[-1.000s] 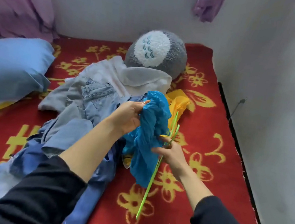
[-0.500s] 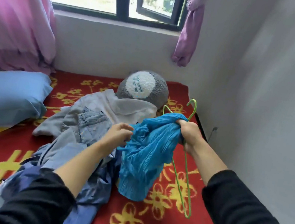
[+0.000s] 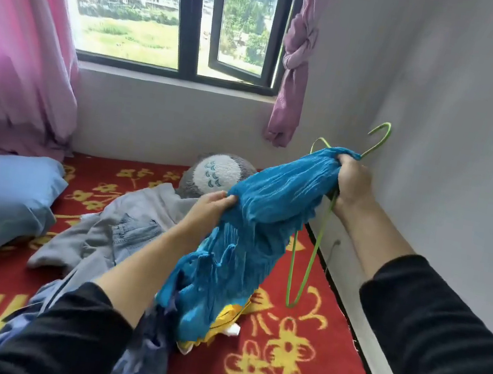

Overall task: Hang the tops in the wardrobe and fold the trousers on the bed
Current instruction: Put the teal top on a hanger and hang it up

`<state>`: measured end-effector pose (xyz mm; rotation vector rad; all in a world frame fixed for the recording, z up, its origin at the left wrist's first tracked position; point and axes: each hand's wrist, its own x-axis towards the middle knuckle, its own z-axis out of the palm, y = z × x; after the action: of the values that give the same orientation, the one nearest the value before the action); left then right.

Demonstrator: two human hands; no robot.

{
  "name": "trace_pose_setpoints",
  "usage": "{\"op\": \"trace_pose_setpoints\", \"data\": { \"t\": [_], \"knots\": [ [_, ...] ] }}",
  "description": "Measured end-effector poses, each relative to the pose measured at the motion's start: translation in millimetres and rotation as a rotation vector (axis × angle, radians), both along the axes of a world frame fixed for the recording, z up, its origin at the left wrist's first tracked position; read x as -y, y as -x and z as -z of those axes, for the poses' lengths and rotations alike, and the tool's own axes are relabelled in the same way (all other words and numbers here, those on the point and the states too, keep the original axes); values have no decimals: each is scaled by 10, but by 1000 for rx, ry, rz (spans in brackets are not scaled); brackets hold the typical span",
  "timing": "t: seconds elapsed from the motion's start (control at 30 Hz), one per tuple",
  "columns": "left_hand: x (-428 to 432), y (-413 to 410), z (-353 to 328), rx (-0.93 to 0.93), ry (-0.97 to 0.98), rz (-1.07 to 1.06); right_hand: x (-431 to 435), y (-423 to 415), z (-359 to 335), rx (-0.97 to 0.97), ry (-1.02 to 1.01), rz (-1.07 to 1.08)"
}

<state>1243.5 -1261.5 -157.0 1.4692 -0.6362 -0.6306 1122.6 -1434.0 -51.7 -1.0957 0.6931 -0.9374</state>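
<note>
The crinkled blue top (image 3: 267, 208) is up off the red flowered bed (image 3: 277, 365), stretched slantwise and bunched at both ends, its lower part drooping onto the clothes pile. A thin green wire hanger (image 3: 311, 259) is caught up with its upper end (hook sticking out above, long loop dangling below). Pale jeans (image 3: 134, 231) lie crumpled on a grey top (image 3: 147, 204); a yellow garment (image 3: 229, 314) peeks from beneath.

both hands up, both gripping

our left hand (image 3: 209, 208) sits lower, fingers pinching the blue top (image 3: 267, 208). our right hand (image 3: 352, 182) is higher, fist closed round the top and the green hanger (image 3: 306, 268). both forearms (image 3: 140, 260) are bare.
</note>
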Motion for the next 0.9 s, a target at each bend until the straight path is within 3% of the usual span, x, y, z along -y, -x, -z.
{"op": "trace_pose_setpoints", "data": {
  "t": [0.13,0.27,0.37,0.43,0.57,0.7,0.9],
  "knots": [
    [-33,-238,-742,-168,207,47,44,12,-257,47,175,106],
    [-48,-332,-922,-306,222,75,61,-15,150,-377,376,-72],
    [-16,-360,-885,-393,227,26,105,-23,458,-518,361,-51],
    [31,-359,-835,-410,196,21,82,-20,600,-521,283,-86],
    [154,-290,-795,-389,111,46,-140,-28,819,-417,109,-407],
    [268,-240,-792,-353,33,76,-332,-85,966,-358,84,-674],
    [215,-228,-640,-286,-97,96,-372,-197,898,-348,62,-498]
  ]
}}
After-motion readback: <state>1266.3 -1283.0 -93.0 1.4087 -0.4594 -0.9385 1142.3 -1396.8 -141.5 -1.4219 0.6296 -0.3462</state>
